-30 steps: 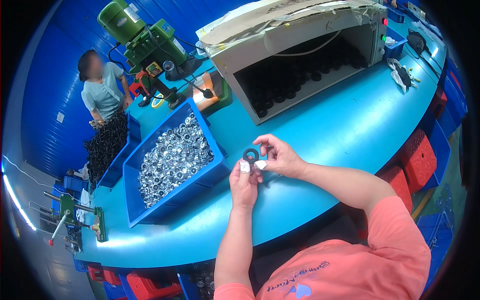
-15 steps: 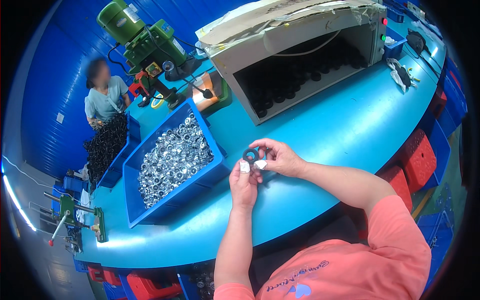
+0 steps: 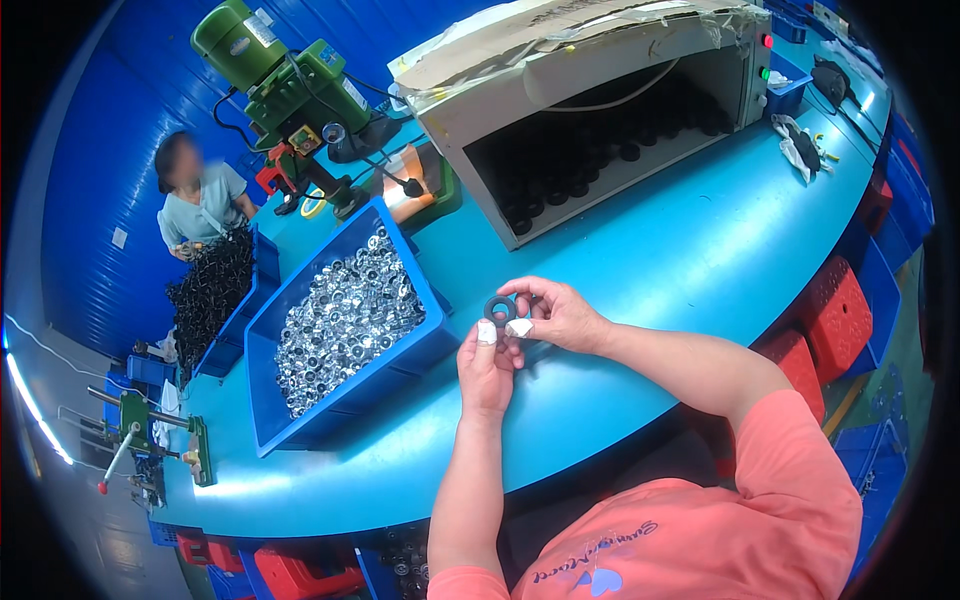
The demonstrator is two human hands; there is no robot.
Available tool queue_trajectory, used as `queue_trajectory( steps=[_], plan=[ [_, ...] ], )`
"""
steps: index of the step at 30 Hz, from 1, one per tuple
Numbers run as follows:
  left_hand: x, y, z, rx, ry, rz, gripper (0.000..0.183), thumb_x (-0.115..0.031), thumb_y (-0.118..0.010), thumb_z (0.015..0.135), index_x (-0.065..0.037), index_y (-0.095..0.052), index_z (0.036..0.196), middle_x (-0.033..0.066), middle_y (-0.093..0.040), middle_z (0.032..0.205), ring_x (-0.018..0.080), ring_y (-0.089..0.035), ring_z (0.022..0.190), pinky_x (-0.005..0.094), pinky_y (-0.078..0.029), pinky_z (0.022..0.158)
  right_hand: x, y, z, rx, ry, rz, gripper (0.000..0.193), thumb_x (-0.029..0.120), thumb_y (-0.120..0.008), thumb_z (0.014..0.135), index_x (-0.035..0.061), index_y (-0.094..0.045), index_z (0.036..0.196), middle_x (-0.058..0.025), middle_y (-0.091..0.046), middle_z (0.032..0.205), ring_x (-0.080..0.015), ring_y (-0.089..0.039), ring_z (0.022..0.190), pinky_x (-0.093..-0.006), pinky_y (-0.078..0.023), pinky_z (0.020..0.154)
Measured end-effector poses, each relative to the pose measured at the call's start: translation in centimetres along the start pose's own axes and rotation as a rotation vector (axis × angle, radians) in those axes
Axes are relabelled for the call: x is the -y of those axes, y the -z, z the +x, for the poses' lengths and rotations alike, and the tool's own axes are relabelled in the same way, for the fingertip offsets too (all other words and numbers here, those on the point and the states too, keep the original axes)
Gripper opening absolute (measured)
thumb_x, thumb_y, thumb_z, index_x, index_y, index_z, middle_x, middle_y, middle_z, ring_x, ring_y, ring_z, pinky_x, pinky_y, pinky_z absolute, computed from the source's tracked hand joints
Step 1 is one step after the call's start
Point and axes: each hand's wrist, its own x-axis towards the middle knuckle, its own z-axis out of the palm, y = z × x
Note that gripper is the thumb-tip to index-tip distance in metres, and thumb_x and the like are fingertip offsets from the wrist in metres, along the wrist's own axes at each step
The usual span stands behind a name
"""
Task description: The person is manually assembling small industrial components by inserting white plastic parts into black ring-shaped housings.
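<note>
Between my two hands, above the turquoise table, I hold a black ring (image 3: pixel 499 308) with a hole through its middle. My left hand (image 3: pixel 488 362) grips the ring's lower side, its thumb wrapped in white tape. From the right, my right hand (image 3: pixel 560 318) pinches the same ring with thumb and fingers; that thumb also has white wrapping. Just left of my hands stands a blue bin (image 3: pixel 350 395) heaped with shiny metal-and-black round parts (image 3: pixel 350 320). Beyond my hands, a grey open-fronted box (image 3: pixel 465 165) holds many black rings (image 3: pixel 575 180).
A green press machine (image 3: pixel 290 95) stands behind the bin. A co-worker (image 3: pixel 205 200) is at the far left beside a bin of black parts (image 3: pixel 210 290). A small green lever press (image 3: pixel 140 430) sits at the left edge. Gloves (image 3: pixel 800 150) lie far right. Red stools (image 3: pixel 835 320) stand below.
My hands and the black ring stay almost in place. The co-worker at the far left has shifted slightly to the left and lower.
</note>
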Motion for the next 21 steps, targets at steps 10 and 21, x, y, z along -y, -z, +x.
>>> queue_trajectory(
  steps=[10, 21],
  plan=[
    [-0.08, -0.32, 0.0, -0.014, 0.019, 0.027, 0.036, -0.034, -0.057, 0.114, -0.001, -0.066, 0.126, 0.0052, -0.07, 0.102, 0.0131, -0.061, 0.078, 0.0294, -0.05, 0.063, 0.19, 0.05, 0.05, -0.003, -0.001, -0.003, 0.055, 0.017, -0.086, 0.089, 0.0138, -0.069, 0.14, 0.0033, -0.062, 0.099, -0.0021, -0.05, 0.068, -0.0209, -0.047, 0.066],
    [-0.3, -0.78, -0.12, -0.013, 0.038, 0.068, 0.035, -0.033, -0.055, 0.115, -0.001, -0.066, 0.123, 0.0032, -0.067, 0.096, 0.0119, -0.061, 0.078, 0.0286, -0.051, 0.064, 0.7, 0.09, 0.03, 0.002, 0.009, -0.034, 0.055, 0.016, -0.084, 0.09, 0.0147, -0.069, 0.143, 0.0017, -0.059, 0.107, -0.0022, -0.049, 0.069, -0.0198, -0.048, 0.068]
  ],
)
